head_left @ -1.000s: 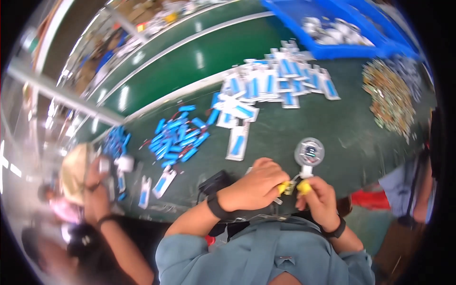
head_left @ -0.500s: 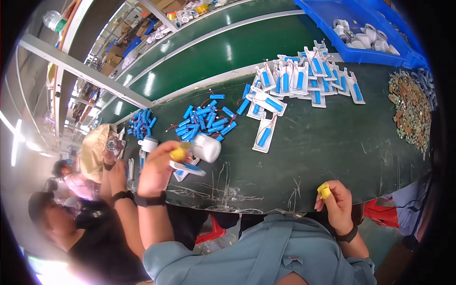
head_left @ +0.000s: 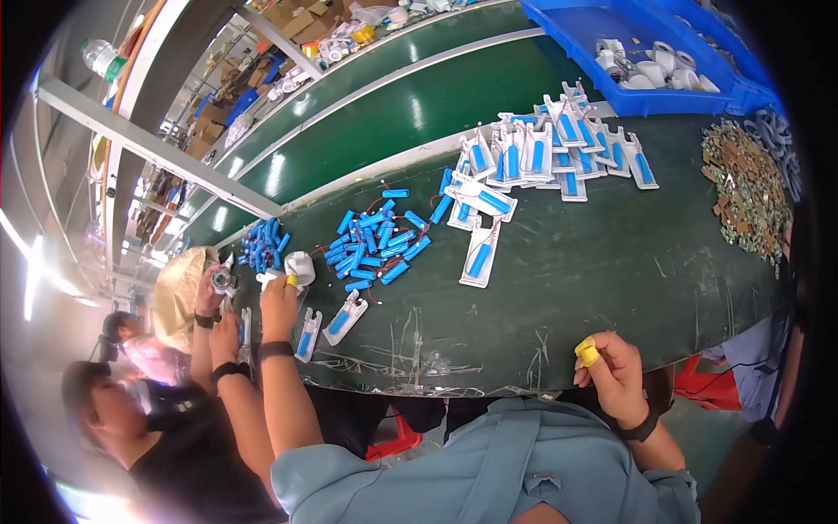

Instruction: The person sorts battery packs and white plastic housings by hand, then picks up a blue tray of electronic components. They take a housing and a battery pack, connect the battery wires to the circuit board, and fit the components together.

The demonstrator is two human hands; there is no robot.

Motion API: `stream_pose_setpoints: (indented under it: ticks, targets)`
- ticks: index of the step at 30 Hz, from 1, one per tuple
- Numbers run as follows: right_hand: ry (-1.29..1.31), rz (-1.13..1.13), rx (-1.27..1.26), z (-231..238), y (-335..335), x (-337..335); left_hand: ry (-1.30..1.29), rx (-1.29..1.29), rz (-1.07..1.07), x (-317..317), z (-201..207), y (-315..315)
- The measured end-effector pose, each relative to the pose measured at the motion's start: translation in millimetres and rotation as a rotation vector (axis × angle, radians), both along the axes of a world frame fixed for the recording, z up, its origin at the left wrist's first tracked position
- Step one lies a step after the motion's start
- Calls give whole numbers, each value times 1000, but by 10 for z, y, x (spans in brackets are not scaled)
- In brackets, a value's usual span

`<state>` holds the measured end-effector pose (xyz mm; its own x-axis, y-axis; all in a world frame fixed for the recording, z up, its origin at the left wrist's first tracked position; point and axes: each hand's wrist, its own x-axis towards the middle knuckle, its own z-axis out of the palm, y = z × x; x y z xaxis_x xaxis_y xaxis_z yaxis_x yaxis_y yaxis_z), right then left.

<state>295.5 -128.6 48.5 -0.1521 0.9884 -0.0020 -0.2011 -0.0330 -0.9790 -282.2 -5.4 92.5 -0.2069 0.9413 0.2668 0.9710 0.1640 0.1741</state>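
Observation:
My left hand (head_left: 279,313) reaches out at the left of the table, its fingers closed on a rounded white plastic housing (head_left: 301,267). Yellow tape wraps one of its fingertips. Just beside that hand lie two white plastic panels, one upright to me (head_left: 308,335) and one slanted (head_left: 346,318), each bearing a blue battery. Beyond them spreads a heap of loose blue batteries (head_left: 375,236) with thin red wires. Near the table's front edge my right hand (head_left: 615,375) hovers with curled fingers, yellow tape on one digit, and nothing visible in its grasp.
Many battery-fitted white panels (head_left: 559,148) are piled at the back. A blue tray (head_left: 602,96) of white parts stands back right, near a mound of small circuit boards (head_left: 742,192). At left, a co-worker's hands (head_left: 218,301) work close to mine, near another battery heap (head_left: 262,244).
My left hand has moved left, carrying the white housing away from the battery heap toward the co-worker's side. Two panels now show plainly where the hand was. My right hand stays nearly still.

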Motion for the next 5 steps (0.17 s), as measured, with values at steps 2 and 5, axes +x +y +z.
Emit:
stream_pose_setpoints:
  ticks: [2,5]
  targets:
    - [-16,-1,2,-14,4,29,-123,-36,62,265,104,-11]
    - [-16,14,-10,-12,-9,10,-145,96,193,305,168,-16]
